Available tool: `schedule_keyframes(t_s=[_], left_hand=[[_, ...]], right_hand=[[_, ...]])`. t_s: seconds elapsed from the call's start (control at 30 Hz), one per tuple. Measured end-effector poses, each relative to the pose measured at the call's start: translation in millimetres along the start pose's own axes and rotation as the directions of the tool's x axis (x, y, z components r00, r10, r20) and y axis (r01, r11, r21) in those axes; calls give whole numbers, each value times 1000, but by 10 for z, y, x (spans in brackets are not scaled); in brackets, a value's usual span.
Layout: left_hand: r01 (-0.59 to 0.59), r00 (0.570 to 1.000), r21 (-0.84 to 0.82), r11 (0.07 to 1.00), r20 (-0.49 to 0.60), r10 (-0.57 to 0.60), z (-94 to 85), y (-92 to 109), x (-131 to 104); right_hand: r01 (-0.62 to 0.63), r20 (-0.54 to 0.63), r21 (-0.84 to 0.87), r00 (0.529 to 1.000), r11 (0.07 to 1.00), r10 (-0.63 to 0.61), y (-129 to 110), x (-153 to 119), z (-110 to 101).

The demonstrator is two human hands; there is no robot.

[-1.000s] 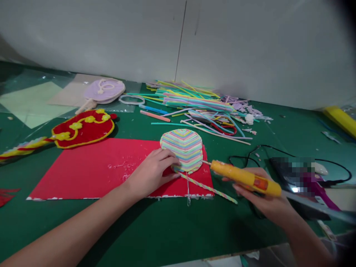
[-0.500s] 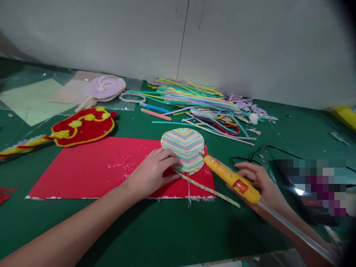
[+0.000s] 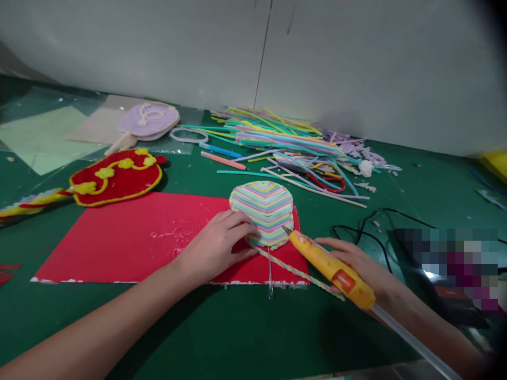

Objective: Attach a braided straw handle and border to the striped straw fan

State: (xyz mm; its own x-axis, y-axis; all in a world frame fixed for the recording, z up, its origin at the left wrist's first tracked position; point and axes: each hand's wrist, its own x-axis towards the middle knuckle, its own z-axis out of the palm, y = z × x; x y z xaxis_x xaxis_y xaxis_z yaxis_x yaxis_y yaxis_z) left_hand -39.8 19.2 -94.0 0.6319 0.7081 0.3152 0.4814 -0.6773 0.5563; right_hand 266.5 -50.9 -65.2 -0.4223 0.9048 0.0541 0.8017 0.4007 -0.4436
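A round disc striped in pastel pipe cleaners (image 3: 263, 208) lies on a red sheet (image 3: 119, 237). My left hand (image 3: 225, 237) rests at its lower left edge, thumb and fingers closed on one end of a twisted pastel pipe cleaner (image 3: 291, 268). The strand slants down to the right, below the disc. My right hand (image 3: 362, 266) holds a yellow glue gun (image 3: 330, 266), its metal tip over the disc's right side. A clear glue stick (image 3: 412, 335) juts from the gun's back. Part of the right hand is hidden behind the gun. A thin wire loop (image 3: 270, 279) hangs below the disc.
Behind lies a pile of pastel pipe cleaners (image 3: 285, 138) with purple scraps (image 3: 366, 150). A red and yellow fan (image 3: 114, 177) and a lilac fan (image 3: 148, 120) lie at left. Two pens, one orange (image 3: 223, 160), are near the pile. At right are a black cable (image 3: 360, 232) and a partly blurred-out dark device (image 3: 443, 285).
The glue gun's tip has dropped slightly over the disc. My right hand's fingers have shifted along the gun, closer to the twisted strand's loose end. The left hand stays in place.
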Motion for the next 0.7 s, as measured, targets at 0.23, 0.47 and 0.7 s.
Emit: schedule_keyframes(t_s=[0.23, 0.47, 0.7], left_hand=[[-1, 1000, 3, 1000, 15, 1, -10, 3, 12], [9, 1000, 3, 1000, 15, -9, -16, 11, 11], [8, 1000, 5, 1000, 8, -8, -22, 24, 14]], right_hand=[[158, 152, 15, 976, 987, -158, -227, 84, -38], [217, 223, -1, 952, 976, -211, -252, 130, 48], [242, 189, -16, 954, 970, -234, -258, 130, 87]])
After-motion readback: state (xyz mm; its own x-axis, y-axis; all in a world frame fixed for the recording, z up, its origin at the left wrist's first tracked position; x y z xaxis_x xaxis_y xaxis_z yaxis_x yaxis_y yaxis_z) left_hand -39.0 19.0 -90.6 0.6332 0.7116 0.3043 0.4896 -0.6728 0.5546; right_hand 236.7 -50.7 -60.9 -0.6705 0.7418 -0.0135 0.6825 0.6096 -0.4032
